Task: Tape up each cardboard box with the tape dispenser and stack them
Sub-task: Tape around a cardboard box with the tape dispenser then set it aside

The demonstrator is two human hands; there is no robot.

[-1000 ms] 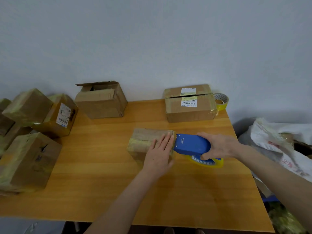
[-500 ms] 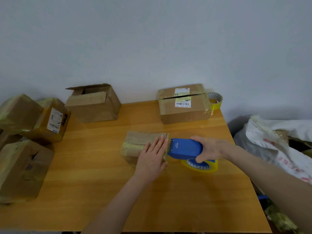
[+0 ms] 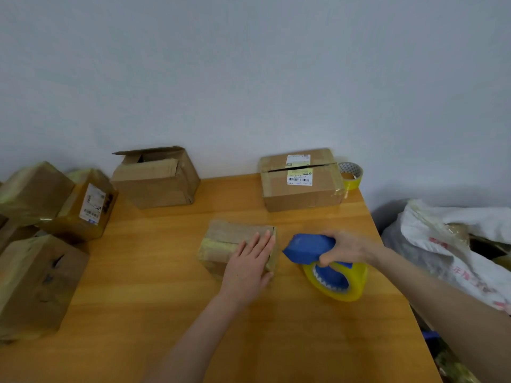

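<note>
The dispenser has come off the box and now hangs just right of it, apart. On the counter, my left hand lies flat on the box's right end, fingers straight. My right hand grips the dispenser, fingers curled round it.

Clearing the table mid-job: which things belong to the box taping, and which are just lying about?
Job: small box under left hand; tape dispenser in right hand; open box; labelled box; taped boxes at left.
Lying about: spare tape roll; white bag.
</note>
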